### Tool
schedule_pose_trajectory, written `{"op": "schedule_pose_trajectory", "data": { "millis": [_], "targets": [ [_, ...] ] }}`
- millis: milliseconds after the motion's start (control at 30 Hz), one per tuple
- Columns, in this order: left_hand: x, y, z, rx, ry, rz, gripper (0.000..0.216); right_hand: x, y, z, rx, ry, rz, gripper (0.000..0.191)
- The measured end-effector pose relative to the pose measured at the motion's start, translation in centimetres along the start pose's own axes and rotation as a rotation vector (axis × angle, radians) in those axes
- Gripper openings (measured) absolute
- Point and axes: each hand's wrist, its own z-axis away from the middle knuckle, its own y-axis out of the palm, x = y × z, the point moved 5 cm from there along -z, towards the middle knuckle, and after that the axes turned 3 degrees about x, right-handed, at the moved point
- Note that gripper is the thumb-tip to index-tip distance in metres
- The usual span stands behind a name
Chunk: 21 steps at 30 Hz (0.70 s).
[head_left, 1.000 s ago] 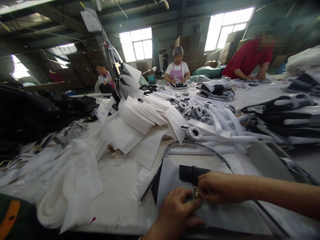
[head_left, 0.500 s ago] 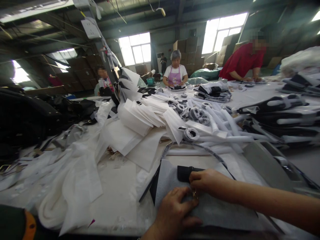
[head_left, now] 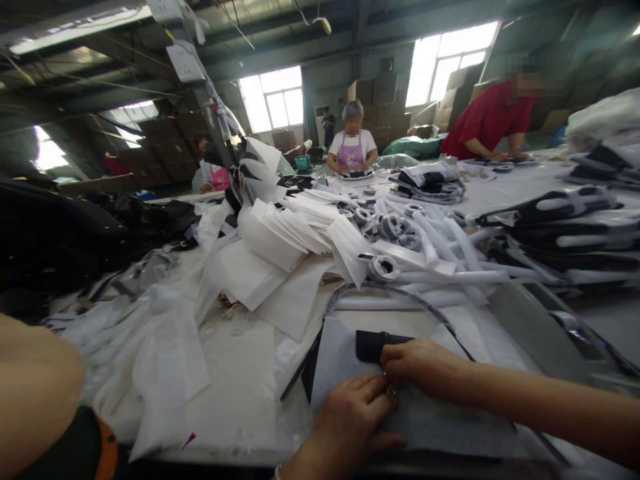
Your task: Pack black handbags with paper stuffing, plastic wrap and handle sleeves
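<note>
Right hand [head_left: 425, 365]: my fingertips pinch a small metal buckle [head_left: 391, 392] at the end of the black strap [head_left: 373, 345].
Left hand [head_left: 350, 420]: my thumb and finger meet the buckle from below, closed on it.
Strap: lies on grey felt sheet [head_left: 440, 427], near table edge.
Beyond: white sheets [head_left: 270, 240] piled, rolled tubes [head_left: 440, 247] behind.

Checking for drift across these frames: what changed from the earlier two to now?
A bare arm with a dark, orange-trimmed sleeve now fills the lower-left corner. The right hand shifted slightly left over the black strap piece. The left hand keeps pressing the grey felt sheet, fingertips meeting at the small metal fitting. White sheet piles and co-workers unchanged.
</note>
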Motion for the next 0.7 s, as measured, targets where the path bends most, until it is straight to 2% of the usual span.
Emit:
{"op": "schedule_pose_trajectory", "data": {
  "millis": [133,333,433,567,700],
  "targets": [
    [0.1,-0.1,-0.2,0.077,-0.053,0.033,0.058,0.4,-0.2,0.0,-0.018,0.074,-0.108,0.017],
    [0.2,0.3,0.0,0.071,-0.082,0.072,0.065,1.8,-0.6,0.3,-0.066,0.113,-0.265,0.014],
    [0.4,0.4,0.1,0.063,-0.127,0.122,0.061,2.4,-0.4,1.1,-0.09,0.135,-0.297,0.016],
    [0.7,0.6,0.4,0.023,-0.169,0.156,0.072,3.5,0.6,2.6,-0.089,0.217,-0.23,0.021],
    [0.7,0.6,0.4,-0.012,-0.165,0.188,0.071,6.3,1.8,4.1,-0.138,0.194,-0.115,0.032]
  ]
}}
